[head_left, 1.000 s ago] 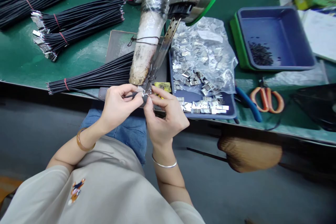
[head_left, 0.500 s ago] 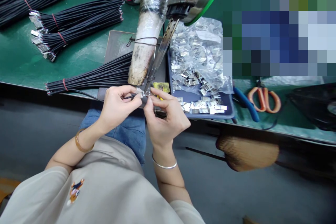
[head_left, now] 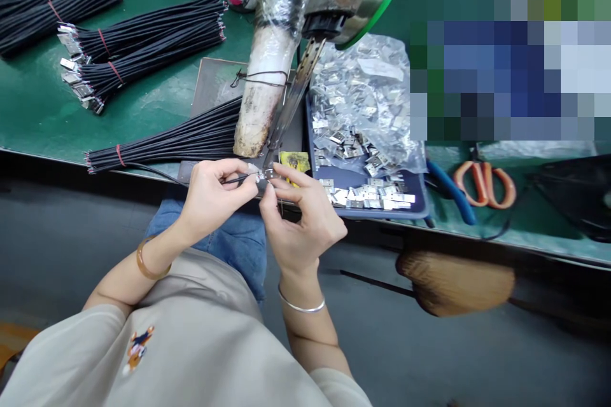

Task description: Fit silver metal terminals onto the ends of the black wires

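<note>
Pinched between thumb and forefinger of the left hand point(head_left: 210, 194) is a thin black wire point(head_left: 233, 178), held near its stripped end; fingers closed tight on it, w/ the wire trailing off to the left below the bench edge. Right hand point(head_left: 300, 219) meets it from the opposite side, thumb and forefinger closed on a small metal terminal point(head_left: 268, 174) at the wire tip (exact seating of wire in terminal too small to tell). Both hands sit just in front of the bench edge, directly under the lower end of a wrapped machine arm point(head_left: 267, 76) and its narrow metal feed strip point(head_left: 293, 92). A yellow tag point(head_left: 294, 159) lies just beyond the right-hand fingers. Adjacent on the right: blue tray point(head_left: 420, 194) w/ loose metal terminals and a clear plastic bag point(head_left: 367, 95) of the same parts. Left of the machine arm, a tied bundle of black wires point(head_left: 176, 140) lies on the green bench mat point(head_left: 157, 95); more bundles point(head_left: 143, 44) farther back. Orange-handled scissors point(head_left: 484, 181) and blue-handled pliers point(head_left: 451, 186) rest to the right of the tray. Bracelet on each wrist.
</note>
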Available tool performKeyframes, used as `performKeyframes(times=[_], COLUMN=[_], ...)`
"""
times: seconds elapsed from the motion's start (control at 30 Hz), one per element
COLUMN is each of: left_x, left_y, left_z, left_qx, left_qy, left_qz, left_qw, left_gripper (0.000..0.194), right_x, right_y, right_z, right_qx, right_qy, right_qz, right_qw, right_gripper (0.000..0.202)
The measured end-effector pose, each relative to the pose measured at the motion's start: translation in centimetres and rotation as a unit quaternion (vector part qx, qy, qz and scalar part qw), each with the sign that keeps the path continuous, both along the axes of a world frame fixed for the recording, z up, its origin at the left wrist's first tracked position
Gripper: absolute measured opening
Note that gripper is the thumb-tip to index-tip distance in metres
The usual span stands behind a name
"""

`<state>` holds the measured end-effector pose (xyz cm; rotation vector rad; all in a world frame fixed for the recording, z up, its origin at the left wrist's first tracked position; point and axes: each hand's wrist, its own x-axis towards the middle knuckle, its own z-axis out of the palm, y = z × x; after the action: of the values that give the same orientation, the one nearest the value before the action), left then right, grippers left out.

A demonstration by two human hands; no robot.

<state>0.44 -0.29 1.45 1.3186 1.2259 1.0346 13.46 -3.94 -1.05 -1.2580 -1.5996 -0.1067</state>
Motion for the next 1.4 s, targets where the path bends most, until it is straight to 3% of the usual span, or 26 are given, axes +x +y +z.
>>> performKeyframes(times=[0.17, 0.37, 0.5, 0.67, 1.03, 1.23, 1.4], left_x=[-0.1, -0.4, -0.5, -0.6, 0.0, -0.3, -0.5], left_y=[-0.1, -0.5, -0.6, -0.5, -0.3, -0.3, -0.4], left_z=[-0.2, -0.2, -0.1, -0.3, -0.1, -0.3, -0.3], left_qx=[-0.013, -0.005, -0.002, 0.013, 0.048, -0.009, -0.012], left_qy=[0.016, 0.033, 0.036, 0.032, 0.026, 0.042, 0.045], left_qz=[-0.012, -0.023, -0.028, -0.04, -0.007, -0.038, -0.055], left_qw=[1.0, 0.999, 0.999, 0.999, 0.998, 0.998, 0.997], left_gripper=[0.021, 0.02, 0.018, 0.018, 0.016, 0.023, 0.022], right_x=[0.5, 1.0, 1.2, 0.7, 0.3, 0.5, 1.1], right_y=[-0.4, -1.4, -1.7, -0.8, 0.4, -0.3, -0.4], right_z=[-0.3, 0.8, 0.6, -0.3, -0.3, -0.5, -0.7], right_qx=[-0.03, 0.043, -0.038, -0.03, 0.004, -0.007, 0.003], right_qy=[0.06, 0.241, 0.161, 0.022, 0.013, -0.012, -0.026], right_qz=[0.013, -0.017, -0.007, 0.036, 0.009, 0.023, 0.024], right_qw=[0.998, 0.969, 0.986, 0.999, 1.0, 1.0, 0.999], right_gripper=[0.01, 0.008, 0.009, 0.014, 0.016, 0.016, 0.012])
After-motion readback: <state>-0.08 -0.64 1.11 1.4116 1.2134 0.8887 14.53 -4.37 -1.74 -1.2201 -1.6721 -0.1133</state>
